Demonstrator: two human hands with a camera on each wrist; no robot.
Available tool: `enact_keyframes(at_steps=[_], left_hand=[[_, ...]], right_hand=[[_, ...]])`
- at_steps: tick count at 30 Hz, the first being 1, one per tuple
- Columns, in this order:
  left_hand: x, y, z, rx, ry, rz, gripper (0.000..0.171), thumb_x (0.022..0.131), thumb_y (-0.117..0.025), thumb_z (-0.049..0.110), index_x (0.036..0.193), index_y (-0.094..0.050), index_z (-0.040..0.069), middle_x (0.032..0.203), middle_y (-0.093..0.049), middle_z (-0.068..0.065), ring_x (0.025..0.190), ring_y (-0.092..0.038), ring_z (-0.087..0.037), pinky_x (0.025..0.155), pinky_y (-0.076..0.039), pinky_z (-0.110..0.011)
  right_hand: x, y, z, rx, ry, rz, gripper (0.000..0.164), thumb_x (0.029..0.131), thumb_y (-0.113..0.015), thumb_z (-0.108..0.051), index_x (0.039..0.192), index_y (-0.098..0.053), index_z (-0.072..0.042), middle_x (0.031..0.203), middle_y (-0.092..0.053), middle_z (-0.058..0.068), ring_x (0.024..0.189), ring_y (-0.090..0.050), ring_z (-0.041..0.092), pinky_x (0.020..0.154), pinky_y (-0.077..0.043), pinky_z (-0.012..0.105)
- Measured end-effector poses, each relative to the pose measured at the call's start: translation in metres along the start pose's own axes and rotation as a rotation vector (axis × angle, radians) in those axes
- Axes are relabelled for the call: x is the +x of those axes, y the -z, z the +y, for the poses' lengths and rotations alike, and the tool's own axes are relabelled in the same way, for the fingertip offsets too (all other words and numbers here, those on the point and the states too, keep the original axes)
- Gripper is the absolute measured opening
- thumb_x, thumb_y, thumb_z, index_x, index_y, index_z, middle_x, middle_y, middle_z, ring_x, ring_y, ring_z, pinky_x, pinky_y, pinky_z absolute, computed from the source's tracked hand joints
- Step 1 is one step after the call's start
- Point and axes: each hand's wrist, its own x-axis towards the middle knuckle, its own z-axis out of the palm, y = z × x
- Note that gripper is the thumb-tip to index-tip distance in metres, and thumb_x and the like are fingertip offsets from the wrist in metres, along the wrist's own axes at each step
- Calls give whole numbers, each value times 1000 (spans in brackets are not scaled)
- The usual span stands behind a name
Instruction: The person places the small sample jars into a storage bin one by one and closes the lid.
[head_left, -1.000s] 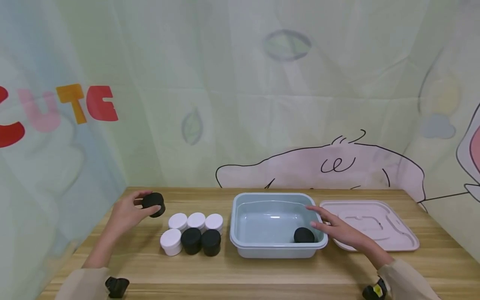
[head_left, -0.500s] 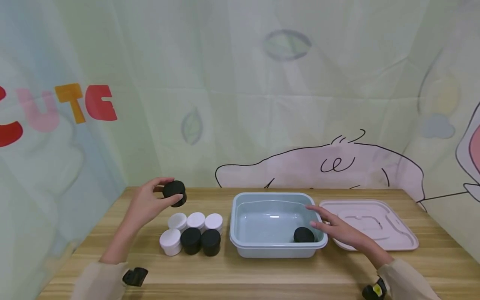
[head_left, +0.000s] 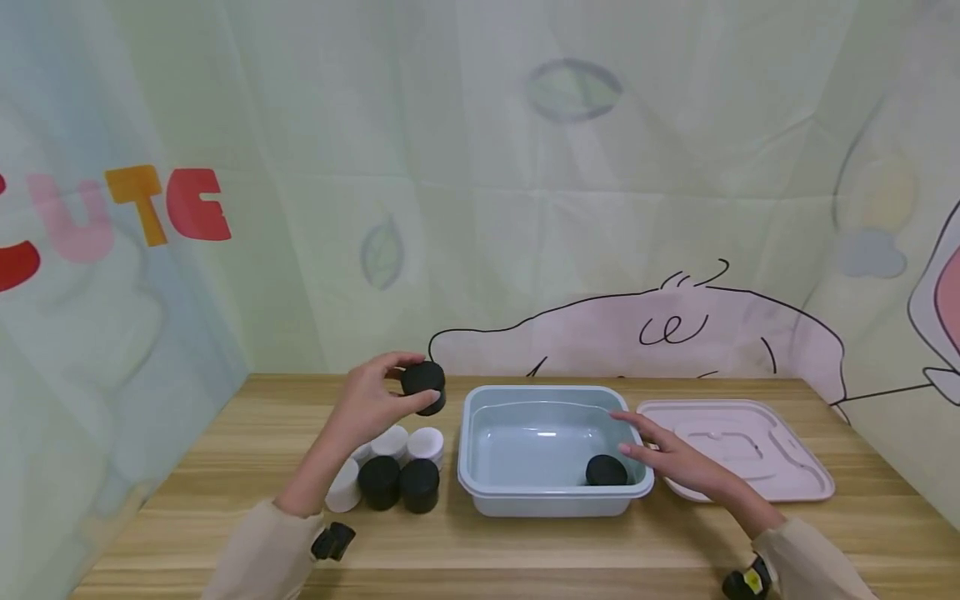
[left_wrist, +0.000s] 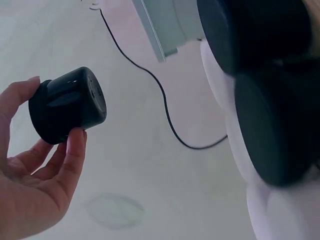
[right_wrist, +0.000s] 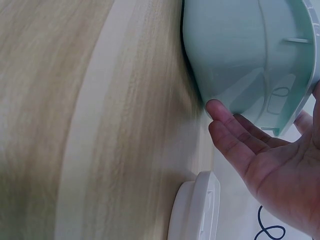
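Pale green fabric makes up the backdrop (head_left: 480, 208), printed with coloured letters, the leftmost cut off by the edge of the head view. Below it spreads a wood-grain table (head_left: 525, 550). On this sits a light blue plastic tub (head_left: 555, 504), and to its right lies a pink lid (head_left: 757, 454), partly covered by the right hand (head_left: 678, 462). That hand is at the tub's right rim, its fingers apart and loosely extended, some over the rim and others under it outside; how firmly they press cannot be told. The left hand (head_left: 371, 408) pinches a black screw-lid jar (head_left: 423, 387) between thumb and fingers, in the air left of the tub; marks on its base are too small to read. Near the wrist stand two more black jars (head_left: 379, 483) and several white jars (head_left: 426, 447), one at the back nearly hidden by the left arm, another partly covered; the left wrist view shows this group blurred and cropped. Inside the tub, near its front right corner, is another black jar (head_left: 606, 469), its lower part concealed by the front rim.
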Motion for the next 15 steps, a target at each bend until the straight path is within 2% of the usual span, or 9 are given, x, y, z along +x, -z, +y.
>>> enact_keyframes(at_steps=[11, 15], left_hand=[[8, -44, 27, -112, -88, -84, 48, 73, -76, 17, 115, -60, 2, 111, -61, -10, 95, -58, -24, 71, -51, -30], [9, -59, 35, -109, -102, -111, 45, 71, -77, 16, 112, -61, 4, 108, -62, -7, 95, -57, -22, 71, -50, -28]], right_hand=[[-1, 1, 2, -15, 9, 5, 54, 94, -47, -35, 141, -30, -16, 148, -11, 25, 129, -17, 52, 94, -24, 66], [0, 0, 2, -10, 10, 6, 53, 94, -47, -33, 141, -30, -16, 148, -11, 25, 129, -17, 51, 95, -24, 66]])
